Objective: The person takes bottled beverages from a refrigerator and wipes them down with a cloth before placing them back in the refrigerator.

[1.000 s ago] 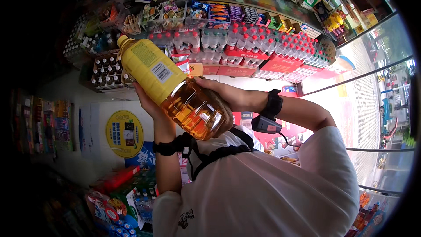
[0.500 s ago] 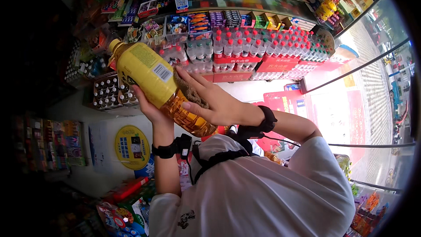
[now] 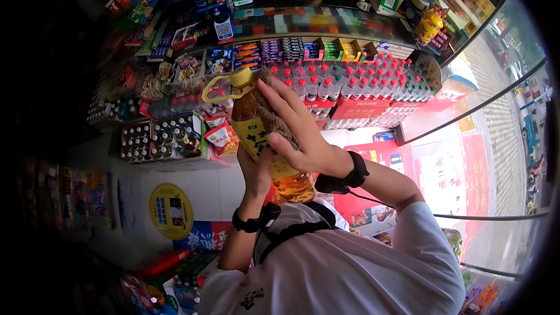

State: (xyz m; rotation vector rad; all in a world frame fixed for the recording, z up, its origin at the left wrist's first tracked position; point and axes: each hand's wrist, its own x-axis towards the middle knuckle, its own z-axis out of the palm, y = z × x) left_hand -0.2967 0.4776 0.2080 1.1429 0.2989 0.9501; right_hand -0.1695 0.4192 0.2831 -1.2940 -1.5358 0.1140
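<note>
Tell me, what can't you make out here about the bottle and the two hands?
Head view only:
- Oil bottle: the right hand and a brown cloth cover much of its label.
- Left hand: mostly behind the bottle, so its grip is unclear.
- Bottled drinks behind: too small to tell apart.

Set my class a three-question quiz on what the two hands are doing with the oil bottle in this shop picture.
1. True or false: the right hand presses a brown cloth against the bottle.
2. The bottle's cap is: A red, B yellow, C blue.
3. Which hand grips the bottle lower down, the right hand or the left hand?
Key: 1 true; 2 B; 3 left.
</note>
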